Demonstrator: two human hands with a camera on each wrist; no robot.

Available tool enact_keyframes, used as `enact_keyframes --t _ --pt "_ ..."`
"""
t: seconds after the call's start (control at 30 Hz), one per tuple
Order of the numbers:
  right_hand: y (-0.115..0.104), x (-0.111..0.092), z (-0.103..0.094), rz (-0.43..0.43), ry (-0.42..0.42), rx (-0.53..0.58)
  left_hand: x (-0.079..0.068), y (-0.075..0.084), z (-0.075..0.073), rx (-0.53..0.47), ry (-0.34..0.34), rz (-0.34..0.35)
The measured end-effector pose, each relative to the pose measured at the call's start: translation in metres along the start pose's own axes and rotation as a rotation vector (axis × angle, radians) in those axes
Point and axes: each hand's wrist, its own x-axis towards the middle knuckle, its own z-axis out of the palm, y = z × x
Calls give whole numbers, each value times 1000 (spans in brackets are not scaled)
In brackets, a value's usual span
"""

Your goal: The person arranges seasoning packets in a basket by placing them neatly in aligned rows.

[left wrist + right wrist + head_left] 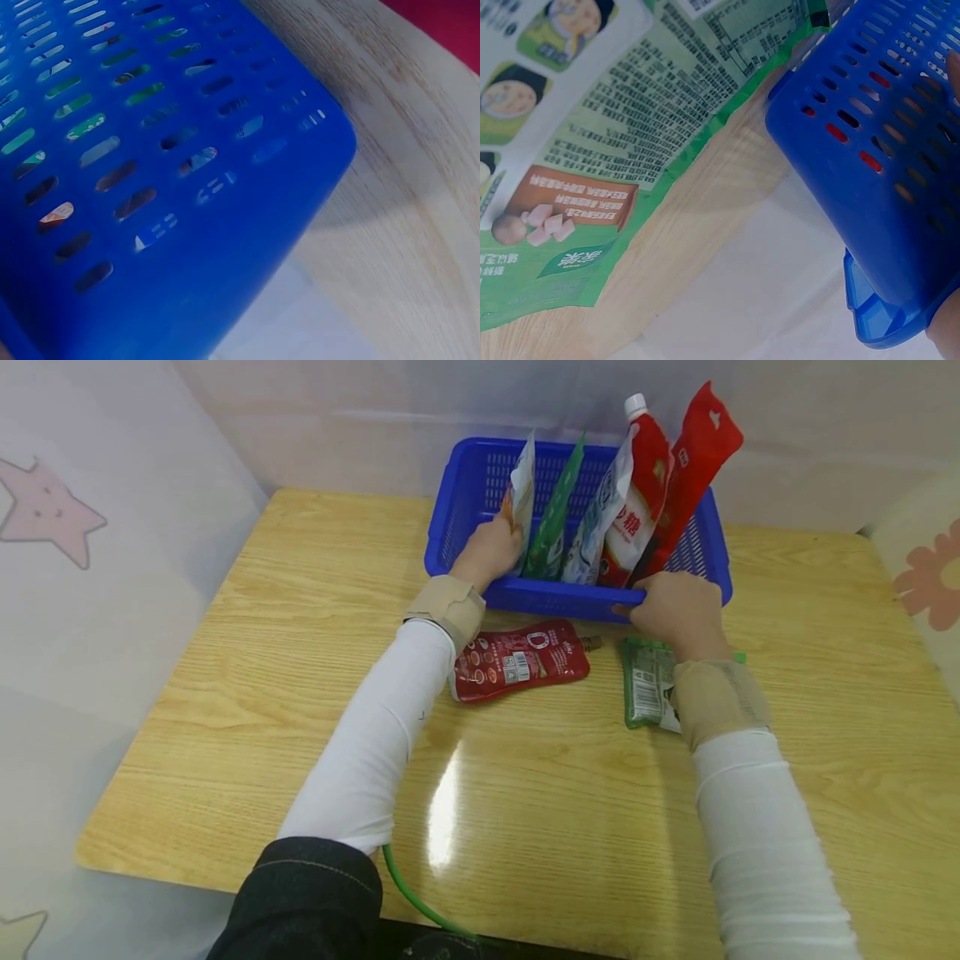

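A blue plastic basket (555, 602) stands at the back of the table with several packets upright in it. Reaching over its front rim, my left hand (489, 550) pinches a white packet (523, 485) with some orange on it. My right hand (678, 610) grips the front rim near the right corner, beside a tall red bag (693, 460). Between the hands stand a green packet (553, 522), a white-and-blue packet (600, 522) and a red-and-white spouted pouch (633, 502). The left wrist view is mostly basket wall (247, 202).
In front of the basket a dark red spouted pouch (525, 662) lies flat on the wooden table (315, 610). A green packet with a barcode (647, 685) lies partly under my right wrist. A green cable (408, 893) runs along the near edge. A pale wall covering (337, 427) rises behind the table.
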Motion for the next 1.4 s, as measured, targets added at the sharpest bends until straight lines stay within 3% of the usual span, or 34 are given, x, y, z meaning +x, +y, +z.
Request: enact_keyframes --t 0.1,0.27,0.47,0.7,1.13,1.4 --pt "0 0 1 2 -9 4 -1 -1 0 -7 -29 -7" --pt "0 0 2 5 -17 2 -4 -3 2 -40 -22 -16" --pt "0 1 2 -2 -7 -2 -5 -3 3 -64 34 -42" --pt "1 0 0 6 -6 13 -4 -2 2 -99 81 -15" --pt "5 9 5 8 -33 36 -2 -8 1 -333 69 66" --pt "1 13 11 10 -59 38 -19 -8 5 -327 254 80"
